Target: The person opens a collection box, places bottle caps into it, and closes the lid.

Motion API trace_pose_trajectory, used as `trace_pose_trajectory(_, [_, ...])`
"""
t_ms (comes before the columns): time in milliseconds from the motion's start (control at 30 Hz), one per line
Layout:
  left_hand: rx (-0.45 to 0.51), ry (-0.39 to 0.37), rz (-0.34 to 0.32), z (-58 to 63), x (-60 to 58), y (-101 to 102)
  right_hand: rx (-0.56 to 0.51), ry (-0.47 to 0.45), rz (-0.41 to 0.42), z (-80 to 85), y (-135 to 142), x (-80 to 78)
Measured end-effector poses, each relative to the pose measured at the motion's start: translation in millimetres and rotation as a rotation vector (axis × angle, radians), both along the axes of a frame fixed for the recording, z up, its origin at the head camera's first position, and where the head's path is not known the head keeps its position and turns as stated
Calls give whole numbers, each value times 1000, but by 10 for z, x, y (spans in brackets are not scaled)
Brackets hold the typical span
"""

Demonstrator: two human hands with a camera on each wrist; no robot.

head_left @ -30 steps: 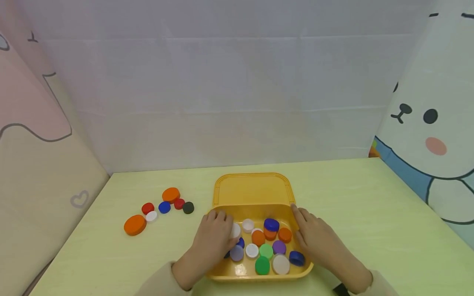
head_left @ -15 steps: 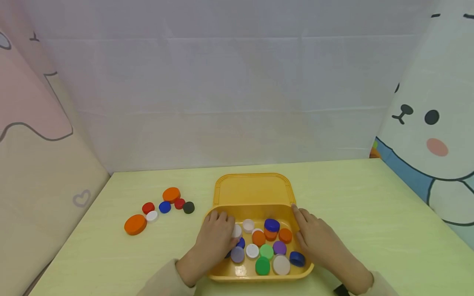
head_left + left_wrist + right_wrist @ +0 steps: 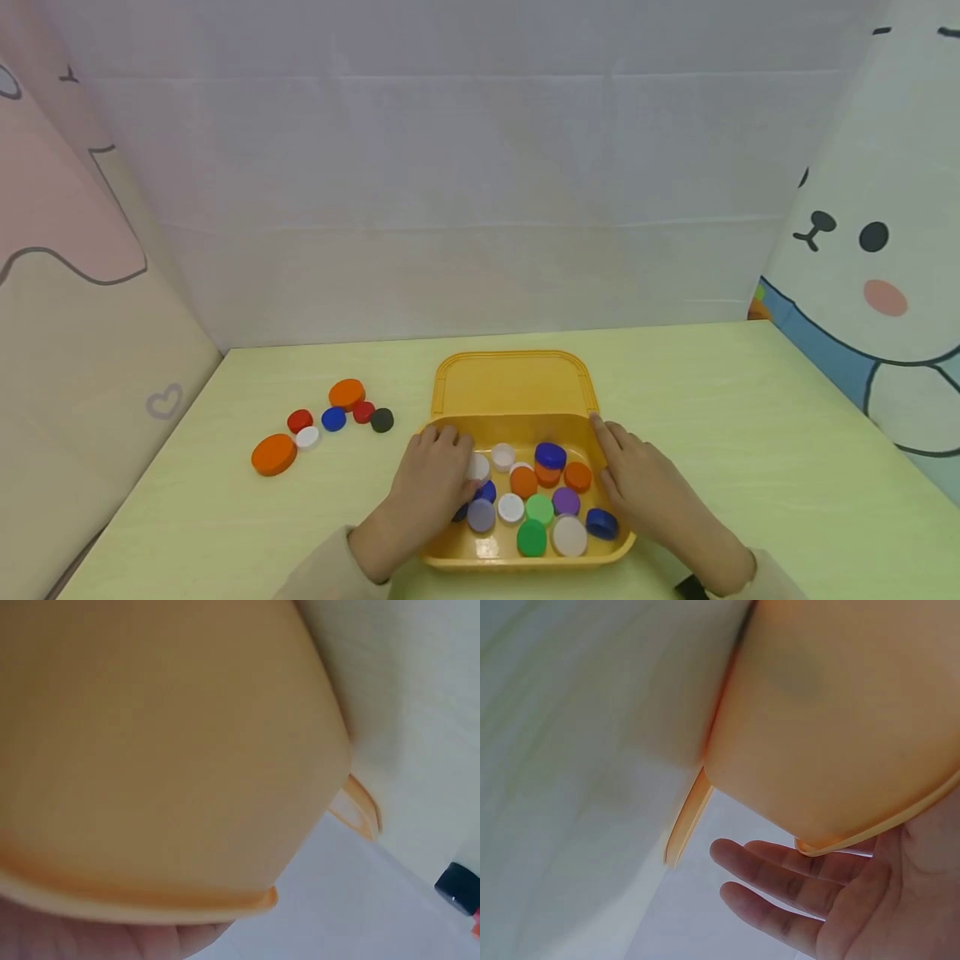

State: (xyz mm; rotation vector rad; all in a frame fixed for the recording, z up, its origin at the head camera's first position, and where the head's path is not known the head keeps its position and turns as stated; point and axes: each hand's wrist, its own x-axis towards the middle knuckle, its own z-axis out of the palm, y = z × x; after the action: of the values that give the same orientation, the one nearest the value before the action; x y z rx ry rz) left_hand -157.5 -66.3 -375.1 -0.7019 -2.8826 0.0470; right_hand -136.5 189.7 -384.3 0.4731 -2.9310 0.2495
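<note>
A yellow plastic box [image 3: 487,567] with its lid [image 3: 513,383] folded back holds many round bottle caps, among them a green cap [image 3: 532,538], a purple cap [image 3: 566,502] and an orange cap [image 3: 577,477]. My left hand [image 3: 431,479] lies over the box's left rim, fingers reaching inside. Its thumb is by a white cap [image 3: 478,468] and a blue cap [image 3: 487,492], and it covers part of that side. At the right rim rests my right hand [image 3: 641,479], fingers extended; in the right wrist view these fingers [image 3: 769,874] spread beside the box wall [image 3: 840,727].
Left of the box, loose caps lie on the pale green table [image 3: 712,417]: two large orange caps [image 3: 273,455], two red caps, a white cap [image 3: 307,438], a blue cap [image 3: 333,418] and a black cap [image 3: 382,420]. A white curtain [image 3: 480,208] hangs behind.
The left thumb has drawn back slightly, showing more of the blue cap beside it. The right hand, box and loose caps keep their places.
</note>
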Motion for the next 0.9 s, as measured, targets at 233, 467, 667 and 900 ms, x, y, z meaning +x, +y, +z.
trace_pose_trajectory(233, [96, -27, 43, 174, 13, -79, 6, -10, -7, 2, 2, -10])
trace_pose_trajectory(467, [145, 13, 106, 289, -61, -259, 7, -16, -1, 10, 4, -11])
trace_pose_trajectory(667, [178, 59, 166, 263, -220, -466, 10, -2, 2, 20, -2, -10])
trace_pose_trajectory(900, [190, 51, 226, 180, -353, -663, 8, -7, -2, 16, -2, 0])
